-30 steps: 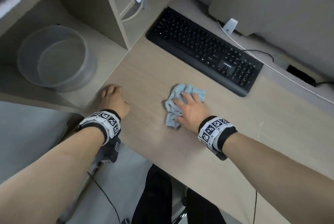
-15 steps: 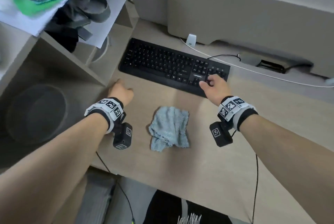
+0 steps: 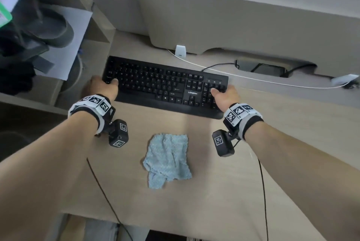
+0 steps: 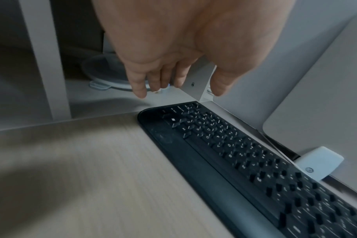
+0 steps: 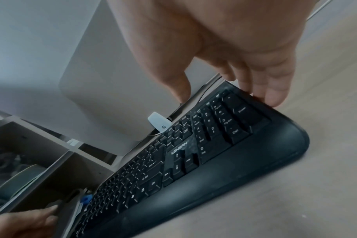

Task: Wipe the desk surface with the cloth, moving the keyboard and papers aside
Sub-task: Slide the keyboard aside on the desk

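Note:
A crumpled light-blue cloth [image 3: 168,160] lies loose on the wooden desk [image 3: 224,192], between my forearms, with neither hand on it. Behind it lies the black keyboard [image 3: 155,85], flat on the desk. My left hand [image 3: 101,87] is at its left end. In the left wrist view that hand [image 4: 177,91] hovers just above the keyboard [image 4: 234,153], fingers and thumb spread and straight. My right hand [image 3: 226,94] is at the right end. Its fingertips [image 5: 273,99] touch the keyboard's [image 5: 194,161] side edge while the thumb stays above the keys.
An open shelf unit on the left holds white papers [image 3: 64,46] and dark objects. A grey partition panel [image 3: 233,22] with a white clip [image 3: 180,51] stands right behind the keyboard. A white cable [image 3: 253,79] runs along the back towards a cable hole [image 3: 266,68].
My right hand let go of the cloth and went to the keyboard's right end. My left hand moved from the desk's left edge to the keyboard's left end. The cloth lies still.

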### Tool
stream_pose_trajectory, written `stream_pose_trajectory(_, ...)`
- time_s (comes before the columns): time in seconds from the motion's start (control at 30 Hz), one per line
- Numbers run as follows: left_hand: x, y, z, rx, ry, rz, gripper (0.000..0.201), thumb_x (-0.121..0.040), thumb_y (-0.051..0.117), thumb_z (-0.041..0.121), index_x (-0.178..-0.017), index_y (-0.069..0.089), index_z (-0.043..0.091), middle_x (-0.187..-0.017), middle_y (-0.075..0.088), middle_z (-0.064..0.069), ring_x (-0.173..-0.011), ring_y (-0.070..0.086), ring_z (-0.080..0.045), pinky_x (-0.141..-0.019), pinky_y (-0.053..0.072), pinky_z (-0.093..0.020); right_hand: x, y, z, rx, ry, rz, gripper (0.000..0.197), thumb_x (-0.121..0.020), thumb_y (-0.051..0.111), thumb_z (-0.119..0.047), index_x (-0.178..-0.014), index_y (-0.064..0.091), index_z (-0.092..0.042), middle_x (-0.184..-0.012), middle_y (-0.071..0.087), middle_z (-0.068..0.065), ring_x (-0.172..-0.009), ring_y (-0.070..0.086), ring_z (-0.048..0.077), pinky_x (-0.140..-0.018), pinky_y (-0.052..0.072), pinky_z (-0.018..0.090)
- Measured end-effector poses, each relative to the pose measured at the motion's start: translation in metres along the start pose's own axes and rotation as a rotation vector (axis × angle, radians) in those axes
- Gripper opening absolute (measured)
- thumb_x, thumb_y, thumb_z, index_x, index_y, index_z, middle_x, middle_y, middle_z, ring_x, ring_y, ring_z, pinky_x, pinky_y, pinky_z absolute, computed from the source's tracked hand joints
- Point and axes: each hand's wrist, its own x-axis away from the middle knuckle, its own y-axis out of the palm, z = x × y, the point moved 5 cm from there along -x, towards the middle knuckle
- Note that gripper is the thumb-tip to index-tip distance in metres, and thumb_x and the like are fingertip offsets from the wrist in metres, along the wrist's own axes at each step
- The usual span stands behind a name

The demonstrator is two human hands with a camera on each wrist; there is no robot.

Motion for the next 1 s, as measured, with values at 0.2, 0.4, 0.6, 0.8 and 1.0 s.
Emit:
stream_pose_trajectory(0.2, -0.028, 0.016, 0.000, 0.040, -0.024, -0.089, 0.052, -0.090, 0.059, 0.038, -0.127, 0.048, 0.004, -0.133, 0.055, -0.019, -0.120, 0.054, -0.037, -0.100, 0.041, -0.041, -0.009, 0.005, -0.003, -0.017, 0.062, 0.052, 0.043, -0.090, 0.063, -0.040, -0.120, 0.056, -0.009, -0.118, 0.064, 0.009, -0.109, 0.060, 0.031, -0.082, 0.039, 0.027)
stream_pose_trajectory(0.4, -0.041, 0.015, 0.007, -0.057, -0.012, -0.142, 0.072, -0.075, 0.062, 0.060, -0.123, 0.055, 0.006, -0.130, 0.056, -0.019, -0.118, 0.055, -0.040, -0.101, 0.044, -0.045, -0.013, 0.001, -0.004, 0.042, 0.119, 0.029, 0.056, -0.089, 0.062, -0.048, -0.123, 0.053, -0.003, -0.125, 0.059, 0.013, -0.111, 0.058, 0.033, -0.081, 0.039, 0.030)
stream_pose_trajectory(0.6, -0.015, 0.033, 0.030, -0.105, 0.015, -0.199, 0.067, -0.082, 0.057, 0.059, -0.122, 0.058, 0.004, -0.131, 0.055, -0.019, -0.122, 0.051, -0.040, -0.103, 0.040, -0.043, -0.017, -0.036, 0.019, 0.084, 0.167, 0.032, 0.071, -0.087, 0.059, -0.057, -0.130, 0.050, -0.001, -0.134, 0.053, 0.014, -0.110, 0.058, 0.033, -0.082, 0.042, 0.032)
stream_pose_trajectory(0.8, 0.052, 0.074, 0.071, -0.024, 0.054, -0.210, 0.070, -0.080, 0.058, 0.060, -0.123, 0.052, 0.005, -0.128, 0.058, -0.018, -0.118, 0.054, -0.040, -0.103, 0.040, -0.043, -0.026, -0.116, 0.092, 0.031, 0.214, 0.112, 0.071, -0.085, 0.059, -0.058, -0.129, 0.052, -0.003, -0.133, 0.053, 0.015, -0.114, 0.058, 0.035, -0.098, 0.045, 0.038)
stream_pose_trajectory(1.0, 0.164, 0.158, 0.116, -0.044, 0.074, -0.286, 0.084, -0.083, 0.058, 0.060, -0.135, 0.043, -0.004, -0.136, 0.051, -0.026, -0.122, 0.052, -0.042, -0.105, 0.039, -0.043, -0.041, -0.221, 0.191, -0.013, 0.243, 0.176, 0.078, -0.078, 0.059, -0.066, -0.126, 0.057, -0.004, -0.126, 0.059, 0.017, -0.111, 0.061, 0.035, -0.099, 0.048, 0.041)
